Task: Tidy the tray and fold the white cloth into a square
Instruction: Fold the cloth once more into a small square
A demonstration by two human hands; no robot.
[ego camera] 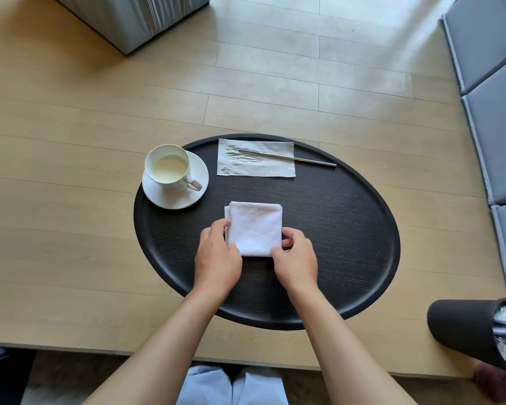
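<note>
A white cloth (254,226) lies folded into a small square near the middle of the round black tray (348,229). My left hand (216,258) grips the cloth's near left edge, thumb on top. My right hand (297,258) pinches its near right corner. At the tray's far left stands a white cup (168,168) of pale liquid on a white saucer (158,197). A flat paper napkin (256,163) lies at the far side, with a thin metal stick (313,161) resting across it and pointing right.
The tray sits on a light wooden table (70,200). A dark cylindrical bin (468,331) with a shiny liner lies at the near right edge. Grey cushions (494,97) run along the right. A grey block (129,19) is at the far left.
</note>
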